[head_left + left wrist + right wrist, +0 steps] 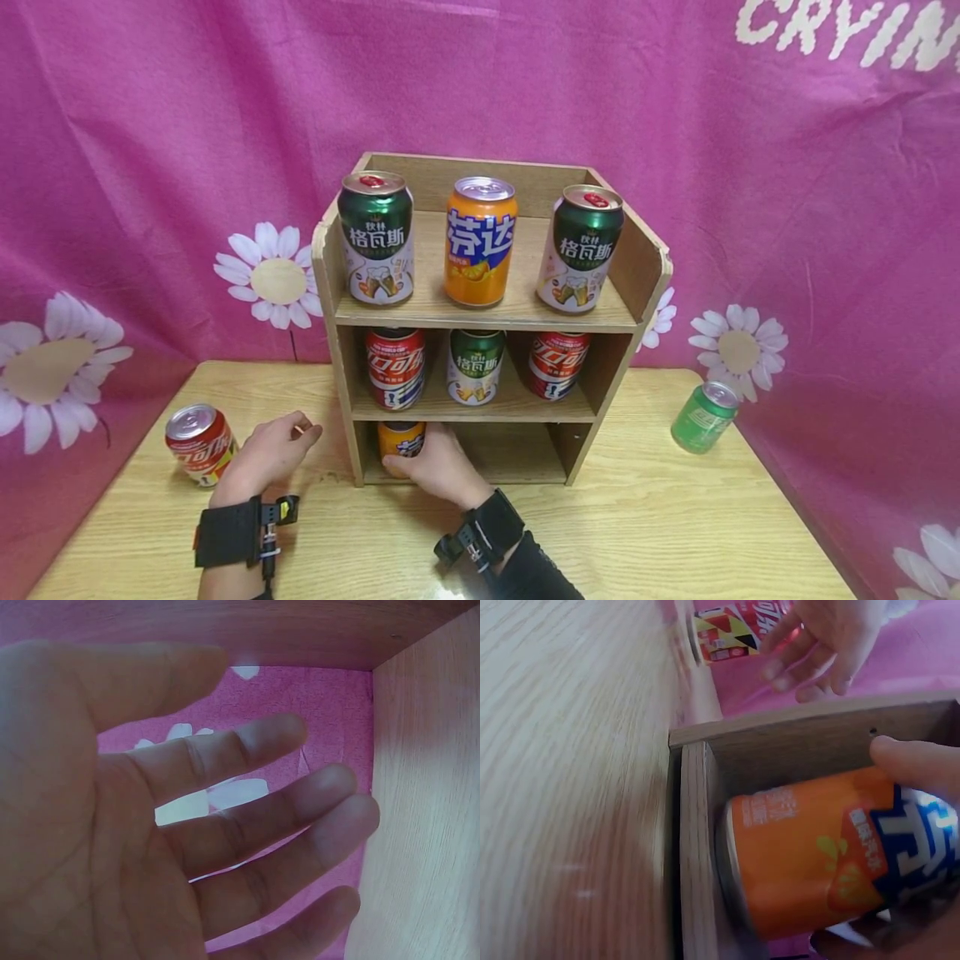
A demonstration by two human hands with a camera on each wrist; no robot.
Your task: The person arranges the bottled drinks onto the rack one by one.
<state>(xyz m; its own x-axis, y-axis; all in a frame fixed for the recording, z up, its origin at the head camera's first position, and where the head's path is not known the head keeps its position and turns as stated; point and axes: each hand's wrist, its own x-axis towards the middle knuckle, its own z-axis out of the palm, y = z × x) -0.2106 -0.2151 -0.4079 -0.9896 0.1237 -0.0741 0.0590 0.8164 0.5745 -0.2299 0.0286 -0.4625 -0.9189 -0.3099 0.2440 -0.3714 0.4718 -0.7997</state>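
Observation:
An orange Fanta can [398, 437] stands at the left of the bottom compartment of the wooden shelf [465, 321]. My right hand [444, 467] reaches in and grips it, with the thumb on its near side. The right wrist view shows the orange can [810, 851] close up, its base at the shelf's bottom board. My left hand [273, 450] is outside the shelf's left side, holding nothing, between the shelf and a red Coca-Cola can [201, 446]. In the left wrist view its fingers [255, 746] are loosely spread.
On the top shelf stand two green-and-white cans [377, 242] [579, 250] flanking an orange can [480, 242]. Two red cans [396, 367] [557, 365] and a green-and-white can [476, 367] occupy the middle shelf. A green can [705, 418] stands at the table's right. A pink cloth [187, 125] hangs behind.

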